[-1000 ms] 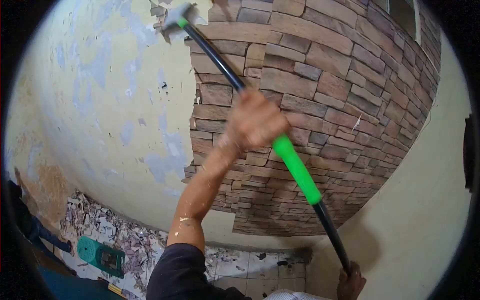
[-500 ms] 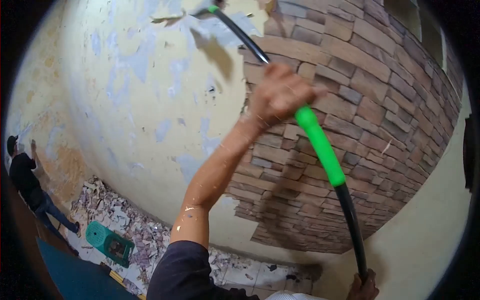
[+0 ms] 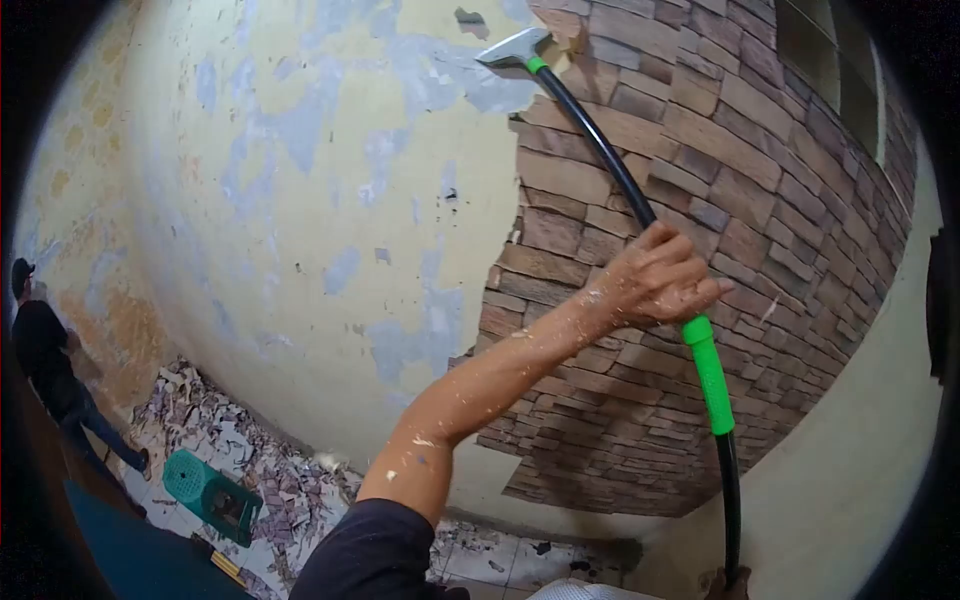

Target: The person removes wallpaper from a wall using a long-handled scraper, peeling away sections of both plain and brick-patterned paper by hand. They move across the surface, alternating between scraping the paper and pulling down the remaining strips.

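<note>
A long-handled scraper with a black pole and green grip slants up across the view. My left hand is wrapped round the pole just above the green grip. My right hand holds the pole's lower end at the bottom edge, mostly cut off. The metal scraper head is at the wall near the upper edge of the stone-patterned wallpaper. Left of it lies bare cream wall with grey-blue patches.
A person in dark clothes stands at the far left wall. Torn wallpaper scraps cover the floor beside a green stool. A blue panel is at the lower left, and a framed opening at the upper right.
The scraper head has moved right and slightly down to the wallpaper's edge. My left hand has moved right and down with the pole; my right hand is lower.
</note>
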Demonstrator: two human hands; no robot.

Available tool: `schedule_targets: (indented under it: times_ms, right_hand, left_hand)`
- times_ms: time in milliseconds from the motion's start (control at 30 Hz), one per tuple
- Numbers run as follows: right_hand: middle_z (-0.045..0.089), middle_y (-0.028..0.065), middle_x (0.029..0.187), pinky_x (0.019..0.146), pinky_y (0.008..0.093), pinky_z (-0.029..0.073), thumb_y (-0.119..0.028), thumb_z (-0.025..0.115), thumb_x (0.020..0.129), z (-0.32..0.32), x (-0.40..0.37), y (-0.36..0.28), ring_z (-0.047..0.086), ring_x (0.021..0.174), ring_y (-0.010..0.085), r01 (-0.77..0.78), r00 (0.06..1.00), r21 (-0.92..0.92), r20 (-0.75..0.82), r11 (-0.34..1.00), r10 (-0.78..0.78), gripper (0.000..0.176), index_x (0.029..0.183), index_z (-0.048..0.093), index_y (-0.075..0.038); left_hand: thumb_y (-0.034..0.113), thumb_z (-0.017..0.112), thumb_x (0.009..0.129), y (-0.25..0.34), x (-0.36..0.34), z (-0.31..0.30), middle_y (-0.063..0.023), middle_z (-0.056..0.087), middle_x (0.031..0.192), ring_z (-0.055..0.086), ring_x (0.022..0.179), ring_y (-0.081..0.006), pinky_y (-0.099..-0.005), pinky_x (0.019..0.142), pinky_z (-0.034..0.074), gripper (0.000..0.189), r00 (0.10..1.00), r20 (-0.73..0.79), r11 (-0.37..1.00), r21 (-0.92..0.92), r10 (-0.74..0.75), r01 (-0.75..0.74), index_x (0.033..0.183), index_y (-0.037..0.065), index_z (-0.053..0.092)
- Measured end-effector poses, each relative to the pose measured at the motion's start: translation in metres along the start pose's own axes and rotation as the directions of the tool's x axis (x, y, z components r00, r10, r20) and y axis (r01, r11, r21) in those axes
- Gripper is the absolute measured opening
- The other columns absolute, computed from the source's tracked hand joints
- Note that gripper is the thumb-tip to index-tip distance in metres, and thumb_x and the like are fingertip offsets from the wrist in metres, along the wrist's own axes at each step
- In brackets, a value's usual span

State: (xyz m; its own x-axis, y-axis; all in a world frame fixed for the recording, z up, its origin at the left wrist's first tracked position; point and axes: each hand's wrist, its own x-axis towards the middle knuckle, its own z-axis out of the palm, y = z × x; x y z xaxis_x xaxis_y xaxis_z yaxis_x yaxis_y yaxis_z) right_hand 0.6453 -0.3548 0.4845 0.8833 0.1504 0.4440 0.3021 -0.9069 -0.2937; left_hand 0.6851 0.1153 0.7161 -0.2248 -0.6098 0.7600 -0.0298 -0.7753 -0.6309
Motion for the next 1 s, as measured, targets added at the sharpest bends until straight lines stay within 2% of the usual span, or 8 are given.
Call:
schedule_targets:
  times_ms: [100,333,433,500,733,800,900,1000]
  right_hand:
    - [0.075,0.016,0.086,0.069,0.0379,0.056,-0.049,0.061,0.108,0.026,0.002,0.024,0.073,0.078,0.0303,-0.041,0.998,0.258,-0.04,0.965,0.054,0.045,0.107,0.068,-0.004]
    - [0.072,0.0194,0.085,0.063,0.0418,0.054,-0.041,0.062,0.109,0.006,0.025,-0.046,0.067,0.07,0.0349,0.101,0.989,0.179,0.091,0.979,-0.118,0.04,0.105,0.067,-0.002]
    - [0.072,0.0149,0.078,0.055,0.0403,0.051,-0.044,0.063,0.108,0.021,0.029,-0.027,0.064,0.06,0.0326,0.236,0.972,0.208,-0.073,0.949,-0.225,0.041,0.103,0.068,-0.004]
    - [0.07,0.0083,0.07,0.048,0.0374,0.049,-0.05,0.065,0.106,0.041,0.014,0.015,0.062,0.051,0.0267,0.27,0.909,-0.092,-0.302,0.958,-0.285,0.042,0.097,0.07,-0.008]
    - [0.07,0.0049,0.067,0.049,0.0336,0.051,-0.055,0.066,0.103,0.043,0.026,0.019,0.066,0.053,0.0205,0.195,0.928,0.058,-0.333,0.979,-0.165,0.046,0.089,0.069,-0.011]
    - [0.072,0.0097,0.073,0.052,0.038,0.053,-0.052,0.065,0.104,0.07,0.015,0.05,0.068,0.059,0.0274,0.178,0.831,-0.226,-0.486,0.958,-0.27,0.045,0.091,0.067,-0.01]
    - [0.073,0.0147,0.078,0.057,0.042,0.054,-0.05,0.064,0.106,0.015,0.037,-0.039,0.069,0.064,0.0353,0.223,0.95,0.109,-0.247,0.969,-0.191,0.044,0.095,0.066,-0.008]
    - [0.071,0.0181,0.08,0.057,0.0459,0.053,-0.05,0.062,0.107,0.022,0.033,-0.031,0.067,0.065,0.0392,0.189,0.965,0.081,-0.199,0.979,-0.17,0.044,0.098,0.067,-0.007]
  left_hand:
    - [0.023,0.08,0.091,0.006,-0.003,0.006,0.0063,0.049,0.068,0.051,0.069,-0.0146,-0.0362,0.077,0.047,0.017,1.0,0.004,1.0,0.004,-0.015,0.015,0.106,0.02,0.072]
    - [0.019,0.081,0.081,-0.054,-0.006,-0.011,0.0051,0.054,0.071,0.057,0.074,-0.0183,-0.0415,0.08,0.051,0.036,0.996,0.084,0.986,0.165,-0.009,-0.005,0.115,0.019,0.072]
    - [0.019,0.08,0.082,-0.038,-0.003,-0.009,0.0048,0.053,0.073,0.057,0.075,-0.0181,-0.0414,0.081,0.051,0.03,0.999,0.053,0.998,0.064,0.011,-0.015,0.111,0.019,0.072]
    - [0.019,0.079,0.086,-0.018,-0.009,-0.005,0.0048,0.054,0.074,0.054,0.073,-0.0174,-0.0398,0.082,0.049,0.022,0.994,0.106,0.995,0.093,0.022,-0.032,0.107,0.018,0.072]
    - [0.017,0.082,0.086,-0.015,0.002,0.014,0.0057,0.052,0.069,0.052,0.069,-0.0164,-0.0365,0.079,0.046,0.036,0.994,-0.102,0.999,0.019,-0.046,0.048,0.12,0.017,0.07]
    - [0.017,0.082,0.086,-0.015,-0.002,0.017,0.0053,0.052,0.069,0.053,0.069,-0.0167,-0.0371,0.08,0.046,0.036,0.994,-0.107,0.999,0.042,-0.007,0.012,0.12,0.016,0.07]
    - [0.017,0.082,0.086,-0.035,0.003,0.016,0.0043,0.053,0.069,0.055,0.071,-0.0182,-0.0379,0.081,0.047,0.028,0.999,-0.037,0.999,0.05,-0.014,0.015,0.111,0.015,0.07]
    - [0.016,0.08,0.085,-0.043,0.006,0.005,0.0044,0.052,0.069,0.055,0.072,-0.0185,-0.0388,0.085,0.049,0.014,0.998,-0.055,0.994,0.108,0.019,-0.013,0.096,0.015,0.072]
